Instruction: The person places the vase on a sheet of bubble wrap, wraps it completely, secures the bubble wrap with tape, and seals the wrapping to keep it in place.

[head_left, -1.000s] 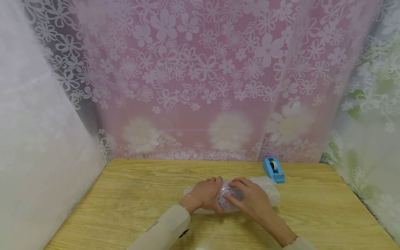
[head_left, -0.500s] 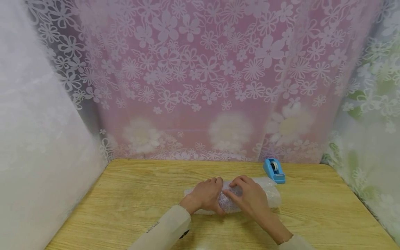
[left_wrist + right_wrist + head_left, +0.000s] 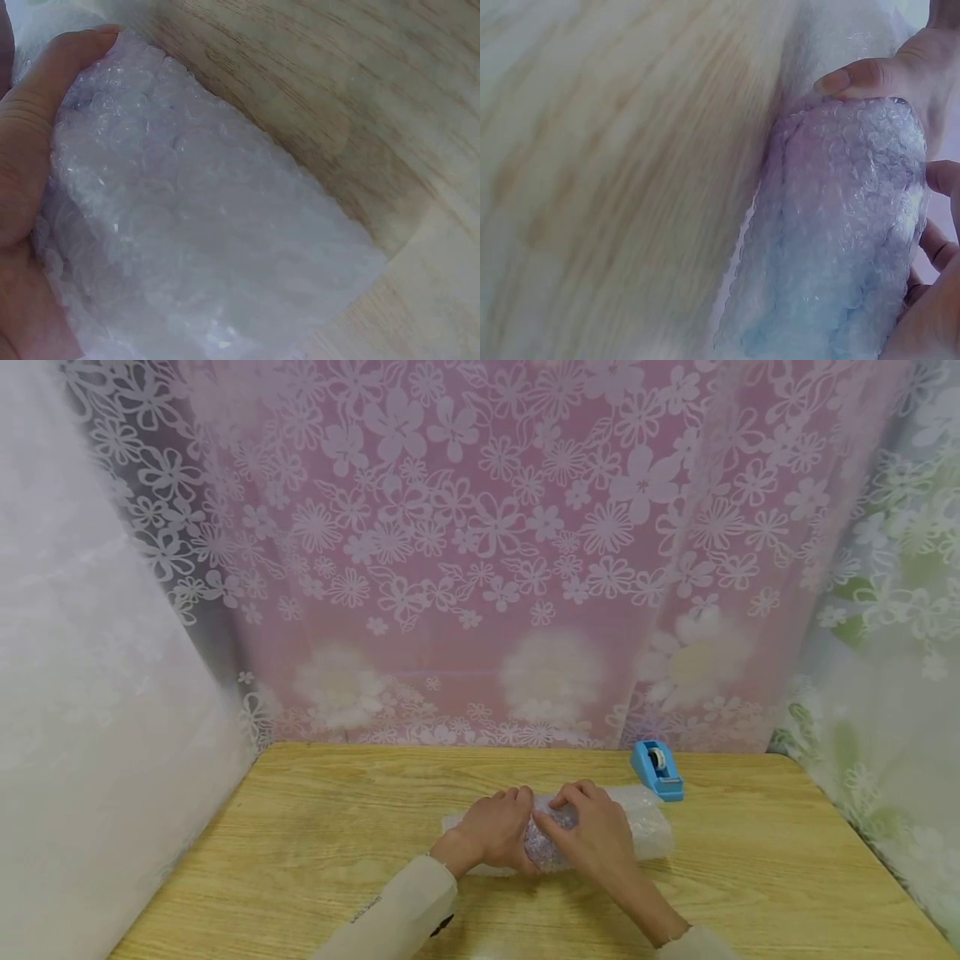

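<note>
A bubble-wrap bundle [image 3: 551, 852] lies across the table, a long roll with loose ends sticking out left and right. Pinkish and bluish tints show through the wrap in the right wrist view; what is inside cannot be made out. My left hand [image 3: 495, 831] grips the roll around its left part, thumb on the near side and fingers over the far side. Just to the right, my right hand [image 3: 600, 835] has its thumb and bent fingers on top of the bubble wrap [image 3: 840, 195]. In the left wrist view, the free left end of the wrap [image 3: 217, 225] lies flattened.
A blue tape dispenser [image 3: 657, 770] with a roll of tape stands behind the right end of the bundle. The wood-grain table [image 3: 315, 827] reaches back to a pink flowered curtain [image 3: 465, 568]. Pale curtains hang at both sides.
My right hand has shifted slightly to the left along the wrap, its thumb closer to my left hand. The left hand and the bundle have stayed nearly still.
</note>
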Motion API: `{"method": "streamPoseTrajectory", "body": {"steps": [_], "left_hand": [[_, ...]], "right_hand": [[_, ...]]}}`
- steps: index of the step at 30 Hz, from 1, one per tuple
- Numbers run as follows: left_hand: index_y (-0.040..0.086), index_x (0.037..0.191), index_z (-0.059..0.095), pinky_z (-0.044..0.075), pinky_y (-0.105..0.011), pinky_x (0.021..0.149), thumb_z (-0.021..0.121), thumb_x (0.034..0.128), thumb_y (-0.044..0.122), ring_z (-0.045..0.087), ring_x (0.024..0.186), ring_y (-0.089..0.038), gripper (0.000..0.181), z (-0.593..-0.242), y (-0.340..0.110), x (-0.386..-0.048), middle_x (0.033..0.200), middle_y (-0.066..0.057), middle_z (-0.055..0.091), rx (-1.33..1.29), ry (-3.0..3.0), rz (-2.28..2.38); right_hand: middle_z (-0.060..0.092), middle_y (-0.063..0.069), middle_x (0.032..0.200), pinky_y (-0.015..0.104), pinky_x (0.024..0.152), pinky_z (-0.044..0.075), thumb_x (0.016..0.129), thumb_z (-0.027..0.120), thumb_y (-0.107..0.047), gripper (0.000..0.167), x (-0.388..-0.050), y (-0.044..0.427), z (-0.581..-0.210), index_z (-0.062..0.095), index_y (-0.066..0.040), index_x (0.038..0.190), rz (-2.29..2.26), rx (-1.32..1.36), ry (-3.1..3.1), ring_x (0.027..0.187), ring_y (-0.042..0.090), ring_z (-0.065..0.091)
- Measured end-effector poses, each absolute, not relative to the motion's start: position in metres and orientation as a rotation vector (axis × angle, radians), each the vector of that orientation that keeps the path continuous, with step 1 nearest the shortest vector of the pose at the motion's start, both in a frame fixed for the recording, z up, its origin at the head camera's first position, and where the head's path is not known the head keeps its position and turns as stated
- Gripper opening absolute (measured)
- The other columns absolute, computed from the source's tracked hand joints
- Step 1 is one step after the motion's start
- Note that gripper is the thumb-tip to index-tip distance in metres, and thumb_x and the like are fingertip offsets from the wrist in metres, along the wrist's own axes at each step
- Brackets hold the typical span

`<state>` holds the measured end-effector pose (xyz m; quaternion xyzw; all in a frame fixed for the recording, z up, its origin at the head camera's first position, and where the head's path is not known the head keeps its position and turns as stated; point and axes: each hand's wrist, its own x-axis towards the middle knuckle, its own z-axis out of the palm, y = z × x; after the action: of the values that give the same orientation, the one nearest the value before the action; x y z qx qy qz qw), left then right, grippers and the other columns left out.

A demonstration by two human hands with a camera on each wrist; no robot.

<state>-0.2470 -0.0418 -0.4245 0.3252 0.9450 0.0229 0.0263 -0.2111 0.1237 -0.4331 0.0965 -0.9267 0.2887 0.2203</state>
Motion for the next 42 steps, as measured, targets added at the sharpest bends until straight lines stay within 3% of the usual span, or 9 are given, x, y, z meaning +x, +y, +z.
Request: {"method": "streamPoseTrajectory", "body": {"steps": [18, 42], "left_hand": [[0.011, 0.108, 0.045, 0.045, -0.027, 0.060, 0.081, 0.0615, 0.061, 0.049, 0.072, -0.012, 0.077, -0.425, -0.043, -0.246, 0.087, 0.000, 0.048, 0.984, 2.941, 0.120], [0.008, 0.117, 0.044, 0.050, -0.029, 0.073, 0.081, 0.0577, 0.064, 0.057, 0.087, -0.016, 0.090, -0.428, -0.042, -0.245, 0.099, -0.003, 0.054, 1.011, 2.942, 0.188]], "right_hand": [[0.055, 0.000, 0.089, 0.048, 0.077, 0.038, 0.084, 0.071, -0.035, 0.022, -0.217, 0.117, -0.431, 0.057, -0.022, 0.074, 0.953, 0.184, -2.578, 0.082, 0.020, 0.052], [0.055, 0.000, 0.090, 0.051, 0.083, 0.036, 0.089, 0.066, -0.029, 0.018, -0.219, 0.119, -0.435, 0.059, -0.021, 0.076, 0.961, 0.185, -2.584, 0.089, 0.025, 0.054]]}}
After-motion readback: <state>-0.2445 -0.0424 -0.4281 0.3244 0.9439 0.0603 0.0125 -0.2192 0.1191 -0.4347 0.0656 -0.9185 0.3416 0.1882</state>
